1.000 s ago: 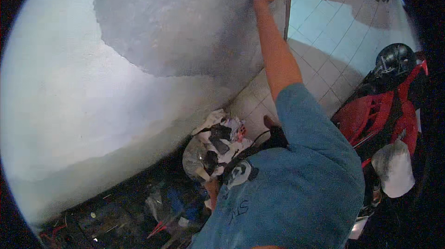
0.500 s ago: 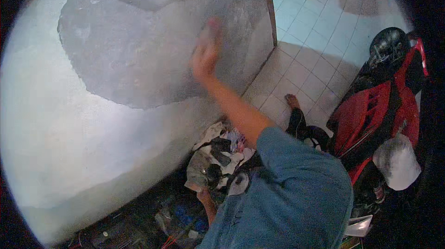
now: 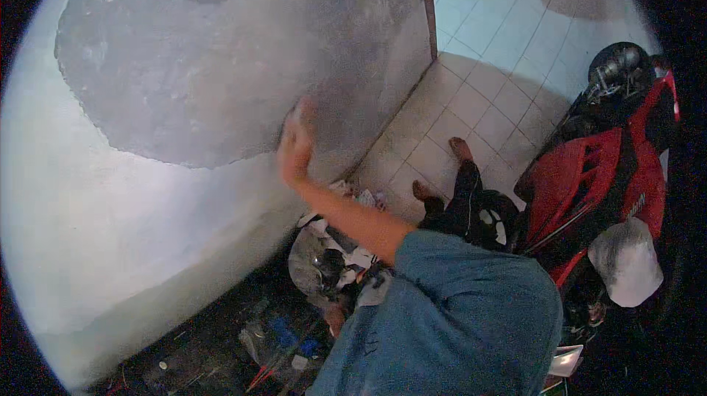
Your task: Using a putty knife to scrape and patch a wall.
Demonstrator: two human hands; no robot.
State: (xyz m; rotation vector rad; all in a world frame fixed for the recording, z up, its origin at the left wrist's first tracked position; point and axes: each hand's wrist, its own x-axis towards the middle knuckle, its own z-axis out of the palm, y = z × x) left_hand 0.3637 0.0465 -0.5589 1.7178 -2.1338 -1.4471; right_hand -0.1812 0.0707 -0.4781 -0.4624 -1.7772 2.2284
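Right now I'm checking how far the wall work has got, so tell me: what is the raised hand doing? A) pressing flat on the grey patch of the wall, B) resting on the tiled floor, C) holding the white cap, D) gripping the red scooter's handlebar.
A: the right hand lies against the grey patch on the wall, well away from the red scooter, with nothing visibly held.

1. The wall (image 3: 184, 101) stands at left; the tiled floor (image 3: 486, 50) extends to its right.
2. One hand (image 3: 296, 149) lies flat against the wall.
3. A pile of clutter (image 3: 331, 256) sits on the floor at the wall's base, below the hand.
4. The motorbike (image 3: 596, 175) stands at far right, with a helmet (image 3: 618, 68) on top.
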